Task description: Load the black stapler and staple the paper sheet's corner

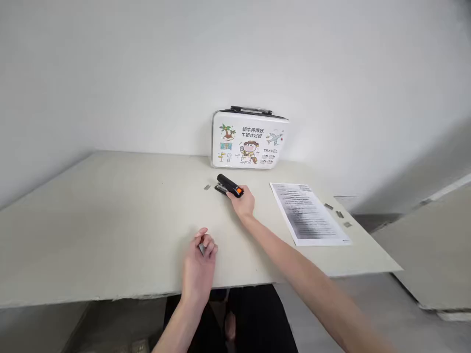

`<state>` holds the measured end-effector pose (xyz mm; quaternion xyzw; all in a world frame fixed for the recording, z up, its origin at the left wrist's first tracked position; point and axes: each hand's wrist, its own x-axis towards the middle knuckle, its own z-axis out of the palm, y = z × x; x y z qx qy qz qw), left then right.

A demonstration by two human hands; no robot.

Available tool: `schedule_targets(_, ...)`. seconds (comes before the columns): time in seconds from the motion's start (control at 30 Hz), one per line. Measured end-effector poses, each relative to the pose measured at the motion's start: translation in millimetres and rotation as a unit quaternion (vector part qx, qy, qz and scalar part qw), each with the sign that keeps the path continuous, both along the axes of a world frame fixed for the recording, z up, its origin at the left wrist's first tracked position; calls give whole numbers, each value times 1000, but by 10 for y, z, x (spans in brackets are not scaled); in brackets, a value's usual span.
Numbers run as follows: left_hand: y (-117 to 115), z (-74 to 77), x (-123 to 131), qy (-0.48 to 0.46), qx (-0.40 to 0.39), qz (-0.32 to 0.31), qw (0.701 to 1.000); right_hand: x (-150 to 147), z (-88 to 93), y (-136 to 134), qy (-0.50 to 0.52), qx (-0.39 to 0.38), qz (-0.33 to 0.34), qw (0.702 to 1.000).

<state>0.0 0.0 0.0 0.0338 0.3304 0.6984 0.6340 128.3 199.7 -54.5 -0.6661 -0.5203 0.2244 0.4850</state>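
Observation:
A black stapler [226, 183] with an orange patch at its rear lies on the table, its front end pointing to the far left. My right hand [245, 202] is closed around the stapler's rear end. Close to the table's front edge, my left hand [199, 264] is turned palm up with its fingers curled. A small grey staple strip [202, 249] shows between those fingers, partly hidden by them. Another staple strip [207, 187] lies on the table just left of the stapler's front.
A white case [235, 120] with cartoon prints and a black handle stands against the wall. On the right, a printed sheet [307, 211] lies flat, with several staple strips [339, 214] beside it. The table's [110, 220] right edge is just past them.

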Motion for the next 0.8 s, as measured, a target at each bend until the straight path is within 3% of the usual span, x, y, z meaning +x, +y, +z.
schedule_targets(0.17, 34, -41, -4, 6, 6, -5, 1000, -329, 93, 233, 10, -1, 28, 1000)
schedule_targets(0.3, 61, -38, -54, 1, 6, 2, 1000, -361, 152, 168, 24, 9, 79, 997)
schedule_targets(0.43, 85, -26, -88, 39, -23, -6, 999, -142, 241, -401, 21, 55, 87, 994)
schedule_targets(0.53, 90, -6, -90, 68, 3, -34, 997, 68, 380, -1073, -20, 147, 209, 967)
schedule_targets(0.63, 89, 32, -41, 95, 19, -65, 993, 221, 533, -1646, -94, 137, 349, 922)
schedule_targets(0.7, 89, 64, 39, 110, 16, -95, 989, 288, 599, -1868, -131, 107, 372, 913)
schedule_targets(0.8, 95, 115, 230, 115, 12, -133, 984, 372, 631, -1982, -175, 84, 353, 915)
